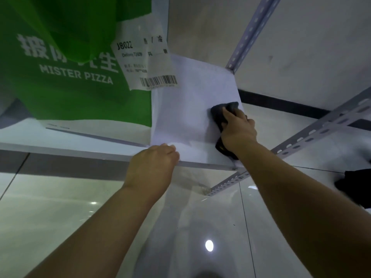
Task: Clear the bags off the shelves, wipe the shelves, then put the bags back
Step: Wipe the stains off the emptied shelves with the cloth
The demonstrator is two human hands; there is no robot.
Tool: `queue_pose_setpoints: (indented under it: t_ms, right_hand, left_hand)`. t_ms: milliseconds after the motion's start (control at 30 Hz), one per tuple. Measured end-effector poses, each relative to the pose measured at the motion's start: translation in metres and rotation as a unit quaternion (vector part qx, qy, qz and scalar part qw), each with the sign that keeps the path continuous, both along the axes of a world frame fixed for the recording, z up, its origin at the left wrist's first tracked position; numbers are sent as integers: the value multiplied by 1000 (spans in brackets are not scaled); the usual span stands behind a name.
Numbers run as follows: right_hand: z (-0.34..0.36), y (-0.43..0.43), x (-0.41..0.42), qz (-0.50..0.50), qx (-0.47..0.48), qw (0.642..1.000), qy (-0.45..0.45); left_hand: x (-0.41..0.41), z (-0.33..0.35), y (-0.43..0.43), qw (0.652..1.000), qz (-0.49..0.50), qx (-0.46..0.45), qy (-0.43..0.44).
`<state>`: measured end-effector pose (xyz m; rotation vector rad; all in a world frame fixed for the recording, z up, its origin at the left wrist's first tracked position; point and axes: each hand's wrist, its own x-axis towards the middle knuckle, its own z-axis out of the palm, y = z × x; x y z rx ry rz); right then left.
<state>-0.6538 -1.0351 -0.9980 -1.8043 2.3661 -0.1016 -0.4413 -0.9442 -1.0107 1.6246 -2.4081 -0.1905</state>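
A large green bag printed "MISTER PIZZA", with white receipt labels stuck to it, stands on the left part of the white shelf. My right hand grips a dark grey cloth and presses it onto the shelf near its right rear corner. My left hand rests on the shelf's front edge with its fingers curled over it, just right of the bag.
Perforated grey metal uprights and rails frame the shelf on the right. A white wall stands behind. Glossy pale floor tiles lie below. A dark object sits at the right edge.
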Motion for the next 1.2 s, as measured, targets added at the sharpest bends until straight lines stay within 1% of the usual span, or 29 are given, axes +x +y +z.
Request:
queue_pose_setpoints:
  t_ms: [33, 67, 133, 200, 233, 267, 300, 367, 400, 467, 533, 633, 667, 767, 800, 867, 967, 1067, 1200]
  right_hand:
    - [0, -3, 9, -10, -4, 1000, -6]
    - [0, -4, 20, 13, -13, 1000, -6]
    - [-4, 3, 40, 119, -40, 992, -7]
    - [-9, 23, 44, 235, -58, 970, -10]
    - [-11, 34, 39, 266, -65, 962, -11]
    - [-12, 42, 29, 269, -70, 960, -11]
    - [-11, 48, 17, 243, -67, 968, -10]
    - [-6, 50, 0, 132, -25, 991, -6]
    - [-3, 48, -3, 79, -2, 997, -2]
    - [0, 45, 5, 36, 12, 999, 15]
    - [0, 48, 19, 61, -1, 998, 12]
    - [-4, 59, 21, 157, -22, 987, 11]
    - [-4, 59, 18, 160, -21, 987, 14]
    - [-2, 58, 13, 110, -9, 994, 21]
    - [-2, 59, 13, 106, -5, 994, 20]
    - [0, 63, 13, 131, 5, 991, 12]
    - [5, 76, 8, 199, 17, 980, -2]
    - [11, 92, 3, 215, 34, 976, -18]
    - [26, 100, 0, 223, 73, 970, -57]
  left_hand:
    - [0, 0, 0, 1000, 1, -7, 3]
    - [0, 1, 1, 1000, 0, -5, 0]
    - [0, 3, 0, 1000, -2, -11, -5]
    - [0, 5, 0, 1000, -5, -26, -10]
    - [0, 4, 0, 1000, -9, -21, -12]
    - [0, 2, 1, 1000, -10, -12, -9]
    - [0, 0, 0, 1000, -8, -5, -2]
    - [0, -2, 2, 1000, 6, -3, 9]
    - [0, -3, 3, 1000, 9, -5, 13]
    - [-1, -4, 3, 1000, 11, -7, 7]
    - [-2, -5, 4, 1000, 8, -7, 6]
    - [-2, -5, 5, 1000, 9, -11, 16]
    - [-2, -4, 5, 1000, 11, -13, 22]
    - [-3, -5, 6, 999, 18, -3, 37]
    - [-4, -5, 7, 999, 19, 0, 43]
    - [-5, -4, 9, 999, 13, 0, 45]
    - [-6, 2, 14, 1000, -4, 3, 16]
    - [-7, 8, 21, 1000, 2, 2, 1]
    - [-7, 23, 30, 994, 39, 81, -60]
